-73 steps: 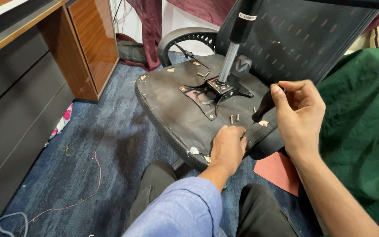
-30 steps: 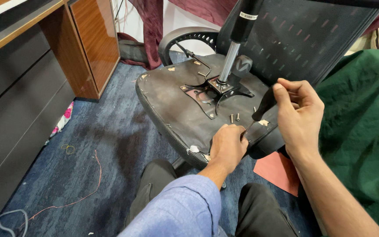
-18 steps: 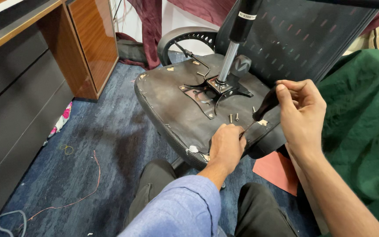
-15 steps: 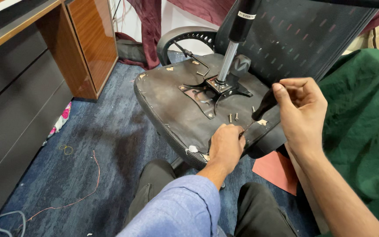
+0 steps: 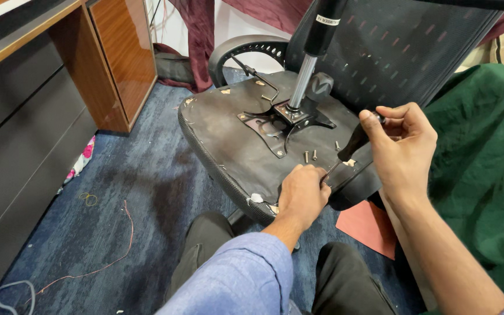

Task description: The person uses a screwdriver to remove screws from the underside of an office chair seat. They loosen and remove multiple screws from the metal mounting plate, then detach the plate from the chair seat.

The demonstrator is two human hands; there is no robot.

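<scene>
White label (image 5: 326, 20) rings the black cylinder (image 5: 324, 26).

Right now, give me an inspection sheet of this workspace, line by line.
Surface: blue carpet; chair seat tipped over, underside up.
Job's things: screwdriver tip at the seat's near edge; loose screws on the seat; metal plate under the gas cylinder.
Clutter: red sheet, green cloth, rubber bands.
Fingers: right hand grips the screwdriver handle; left hand steadies its tip.
Cables: thin red wire, grey cable.
Surroundings: wooden desk, dark drawers.
</scene>
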